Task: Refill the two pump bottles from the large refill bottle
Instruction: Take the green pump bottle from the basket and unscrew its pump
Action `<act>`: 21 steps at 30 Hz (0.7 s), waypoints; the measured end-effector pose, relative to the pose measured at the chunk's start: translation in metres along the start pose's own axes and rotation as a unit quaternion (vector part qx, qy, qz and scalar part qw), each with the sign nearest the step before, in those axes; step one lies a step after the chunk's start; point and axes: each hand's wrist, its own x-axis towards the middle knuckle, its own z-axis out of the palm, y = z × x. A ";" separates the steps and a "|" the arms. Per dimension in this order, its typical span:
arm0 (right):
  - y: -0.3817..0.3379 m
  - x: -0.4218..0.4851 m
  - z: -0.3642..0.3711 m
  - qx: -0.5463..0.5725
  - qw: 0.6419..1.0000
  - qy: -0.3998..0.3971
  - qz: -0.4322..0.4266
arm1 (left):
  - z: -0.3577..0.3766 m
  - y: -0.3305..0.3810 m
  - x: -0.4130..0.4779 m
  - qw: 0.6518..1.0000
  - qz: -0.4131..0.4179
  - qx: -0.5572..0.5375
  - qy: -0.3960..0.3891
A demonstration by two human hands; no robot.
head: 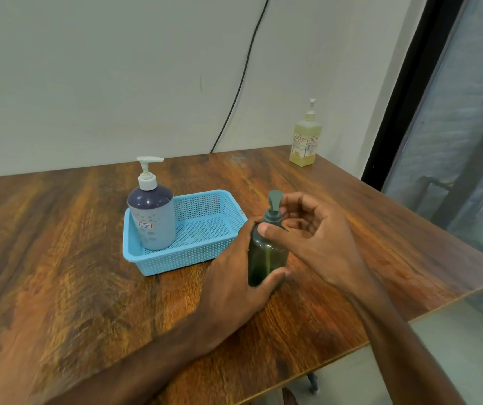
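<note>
The left hand (231, 285) grips the body of the green bottle (265, 258), which stands on the table (59, 258). The right hand (319, 244) pinches its pump collar (272, 218), with the thumb on the shoulder. The step looks like unscrewing the pump (or tightening it; I cannot tell which). The next move calls for a twist against a steady left grip. The second pump bottle (152, 220) stands in the basket (184, 260) beyond the left hand. The yellow bottle (304, 141), likely the refill, is well beyond the right.
</note>
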 end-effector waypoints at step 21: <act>-0.052 0.018 -0.026 0.140 0.980 0.115 -0.088 | -0.003 0.003 0.003 1.000 0.015 -0.003 0.006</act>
